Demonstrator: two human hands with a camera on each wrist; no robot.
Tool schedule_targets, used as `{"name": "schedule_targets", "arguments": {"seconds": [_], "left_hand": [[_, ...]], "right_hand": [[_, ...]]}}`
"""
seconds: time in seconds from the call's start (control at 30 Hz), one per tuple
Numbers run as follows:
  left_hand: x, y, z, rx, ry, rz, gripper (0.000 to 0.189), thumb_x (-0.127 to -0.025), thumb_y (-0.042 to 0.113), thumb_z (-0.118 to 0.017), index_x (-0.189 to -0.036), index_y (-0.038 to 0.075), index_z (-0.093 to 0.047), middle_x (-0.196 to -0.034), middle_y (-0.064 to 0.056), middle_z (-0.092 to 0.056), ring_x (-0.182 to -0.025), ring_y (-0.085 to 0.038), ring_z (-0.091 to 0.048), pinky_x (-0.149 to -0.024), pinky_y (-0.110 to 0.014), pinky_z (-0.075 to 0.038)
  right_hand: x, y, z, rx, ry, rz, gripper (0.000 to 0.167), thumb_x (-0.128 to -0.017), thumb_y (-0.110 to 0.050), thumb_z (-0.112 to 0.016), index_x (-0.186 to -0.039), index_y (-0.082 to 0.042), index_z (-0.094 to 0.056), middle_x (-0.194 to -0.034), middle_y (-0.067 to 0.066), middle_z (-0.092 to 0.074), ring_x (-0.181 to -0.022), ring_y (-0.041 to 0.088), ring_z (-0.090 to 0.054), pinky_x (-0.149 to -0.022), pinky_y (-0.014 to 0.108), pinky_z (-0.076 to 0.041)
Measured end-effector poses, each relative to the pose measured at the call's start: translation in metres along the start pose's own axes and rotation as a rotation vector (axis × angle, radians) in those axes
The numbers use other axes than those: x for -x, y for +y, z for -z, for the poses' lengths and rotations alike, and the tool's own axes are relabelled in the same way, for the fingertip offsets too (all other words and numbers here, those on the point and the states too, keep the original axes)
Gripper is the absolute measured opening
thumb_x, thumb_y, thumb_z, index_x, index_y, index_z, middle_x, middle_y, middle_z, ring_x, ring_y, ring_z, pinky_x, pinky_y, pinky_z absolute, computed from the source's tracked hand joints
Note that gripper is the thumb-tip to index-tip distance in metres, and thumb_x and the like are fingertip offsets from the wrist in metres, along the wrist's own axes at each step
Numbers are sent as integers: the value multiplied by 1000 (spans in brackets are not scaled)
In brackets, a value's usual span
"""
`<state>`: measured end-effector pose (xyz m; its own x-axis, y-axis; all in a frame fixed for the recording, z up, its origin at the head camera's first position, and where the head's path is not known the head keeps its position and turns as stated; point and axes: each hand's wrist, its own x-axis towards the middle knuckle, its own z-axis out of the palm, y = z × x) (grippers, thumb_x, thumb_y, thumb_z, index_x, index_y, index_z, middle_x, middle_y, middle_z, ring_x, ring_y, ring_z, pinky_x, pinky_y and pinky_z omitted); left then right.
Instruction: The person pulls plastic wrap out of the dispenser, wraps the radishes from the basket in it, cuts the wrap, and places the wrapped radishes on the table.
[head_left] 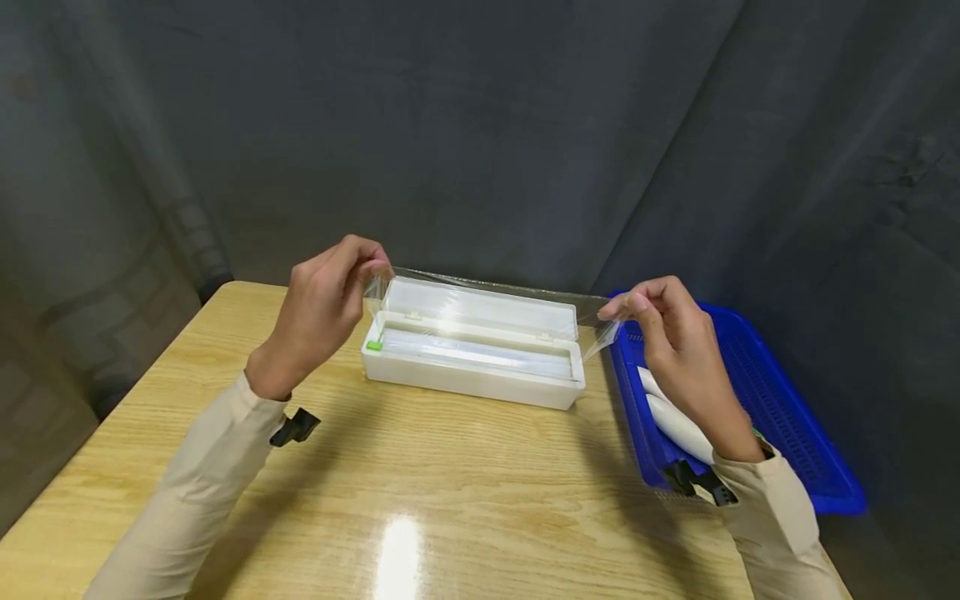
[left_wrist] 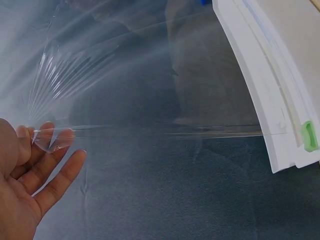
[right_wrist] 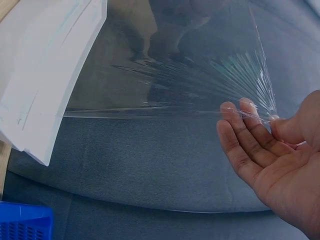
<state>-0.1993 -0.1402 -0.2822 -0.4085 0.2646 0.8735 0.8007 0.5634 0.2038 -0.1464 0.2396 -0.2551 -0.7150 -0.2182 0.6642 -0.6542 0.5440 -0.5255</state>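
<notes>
A clear sheet of plastic wrap stretches between both hands, above a long white wrap dispenser box. My left hand pinches one corner of the film between thumb and index finger; the left wrist view shows creases fanning out from that grip on the plastic wrap. The opposite corner is pinched by my right hand, with its other fingers extended along the film in the right wrist view. Behind the box its lid stands raised. A green slider sits at the box's left end, and the film runs down to the box.
On the right stands a blue plastic basket, partly beneath my right forearm, with white rolled or tube-like items in it. The wooden table carries the box and basket. A dark curtain hangs behind.
</notes>
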Motion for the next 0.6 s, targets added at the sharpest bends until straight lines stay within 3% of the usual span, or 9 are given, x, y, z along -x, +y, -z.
{"name": "schedule_targets", "arguments": {"seconds": [0.33, 0.6], "left_hand": [[0, 2, 4, -8, 26, -6, 5, -97, -4, -67, -98, -6, -62, -87, -14, -71, -74, -20, -68, -73, -20, -50], [-4, 5, 8, 1, 22, -16, 5, -99, 0, -66, -99, -3, -63, -88, -14, -72, -73, -20, -66, -72, -16, -44]], "right_hand": [[0, -5, 0, -52, 6, -16, 11, -108, 6, -47, -102, 14, -53, -95, -4, -75, -92, 9, -71, -88, 15, -56], [0, -10, 1, -74, 17, -14, 13, -109, 5, -45, -103, 15, -51, -96, -1, -74, -92, 11, -71, -88, 16, -57]]}}
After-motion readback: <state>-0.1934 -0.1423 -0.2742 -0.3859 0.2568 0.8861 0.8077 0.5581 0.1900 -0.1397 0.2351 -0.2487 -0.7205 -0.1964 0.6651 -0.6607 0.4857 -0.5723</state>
